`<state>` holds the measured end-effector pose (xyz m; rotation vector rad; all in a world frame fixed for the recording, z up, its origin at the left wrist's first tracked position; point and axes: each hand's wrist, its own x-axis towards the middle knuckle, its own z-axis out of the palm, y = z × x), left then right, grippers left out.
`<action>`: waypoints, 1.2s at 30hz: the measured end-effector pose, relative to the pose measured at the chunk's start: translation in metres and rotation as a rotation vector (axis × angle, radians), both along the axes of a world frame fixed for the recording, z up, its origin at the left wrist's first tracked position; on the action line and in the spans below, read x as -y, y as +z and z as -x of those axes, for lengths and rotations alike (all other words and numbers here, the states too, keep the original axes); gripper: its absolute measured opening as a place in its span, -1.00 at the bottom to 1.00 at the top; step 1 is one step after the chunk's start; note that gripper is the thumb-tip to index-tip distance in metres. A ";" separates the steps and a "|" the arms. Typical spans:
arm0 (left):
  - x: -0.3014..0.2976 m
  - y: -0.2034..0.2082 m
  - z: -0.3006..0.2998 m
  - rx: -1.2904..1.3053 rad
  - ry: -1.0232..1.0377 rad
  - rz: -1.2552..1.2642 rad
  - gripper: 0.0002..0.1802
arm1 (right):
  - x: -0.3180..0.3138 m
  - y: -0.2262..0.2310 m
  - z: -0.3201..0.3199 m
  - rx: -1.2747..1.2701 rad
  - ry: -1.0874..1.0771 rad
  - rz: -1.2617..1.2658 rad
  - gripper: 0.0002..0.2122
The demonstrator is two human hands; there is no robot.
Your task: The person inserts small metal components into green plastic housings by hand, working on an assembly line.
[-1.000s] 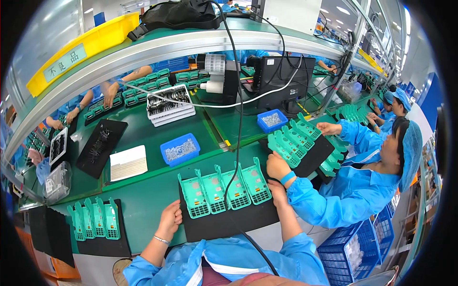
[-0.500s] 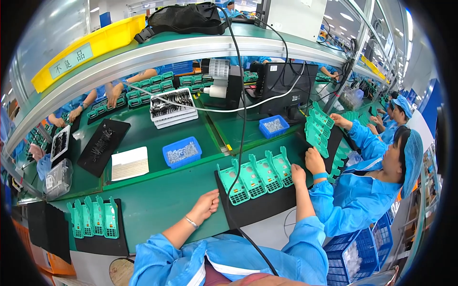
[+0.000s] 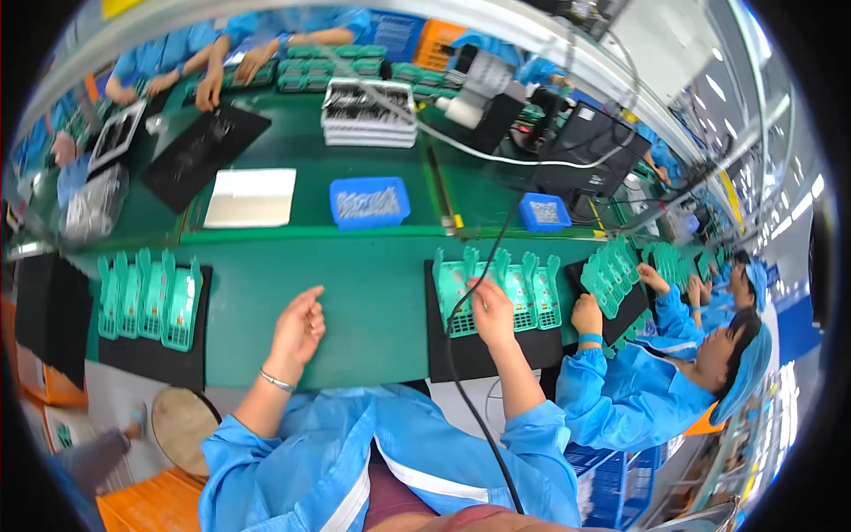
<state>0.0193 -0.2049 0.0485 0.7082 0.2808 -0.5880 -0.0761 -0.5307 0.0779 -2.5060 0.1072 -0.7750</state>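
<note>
My left hand (image 3: 300, 330), with a bracelet at its wrist, hovers above the bare green bench, fingers curled together; whatever they may hold is hidden. Over a row of joined green plastic housings (image 3: 542, 297) is my right hand (image 3: 493, 312), fingertips drawn together at one of the left housings. Anything in that pinch is too small to make out. The housings lie on a black mat (image 3: 483, 355), and a black cable passes in front of them. A similar set of green housings (image 3: 182, 306) rests on another black mat (image 3: 151, 362) at the left.
Beyond my hands stand a blue bin of small pale parts (image 3: 369, 202), a smaller blue bin (image 3: 544, 213), a white sheet (image 3: 251, 197) and stacked white trays (image 3: 370, 133). At right, a co-worker (image 3: 638, 381) handles green housings (image 3: 610, 277). A round stool (image 3: 183, 430) stands lower left.
The view has shifted and tilted downward. My right hand has moved from the right end of the housings to over their left part. My left hand has moved left, away from their mat.
</note>
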 end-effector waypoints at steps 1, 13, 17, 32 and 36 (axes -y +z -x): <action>-0.012 0.000 0.003 0.014 0.027 0.039 -0.74 | -0.011 0.002 -0.007 -0.039 0.046 -0.004 -0.83; -0.126 -0.006 0.034 0.115 0.417 0.152 -0.54 | -0.155 -0.010 -0.072 -0.690 0.400 -0.905 -0.78; -0.153 0.010 0.039 0.169 0.504 0.123 -0.56 | -0.228 -0.019 -0.098 -0.834 0.559 -0.979 -0.73; -0.206 0.014 0.070 0.208 0.747 -0.071 -0.58 | -0.413 -0.069 -0.149 -0.858 0.569 -1.265 -0.34; -0.213 -0.001 0.074 0.141 0.795 -0.032 -0.69 | -0.418 -0.062 -0.157 -0.857 0.487 -1.313 -0.33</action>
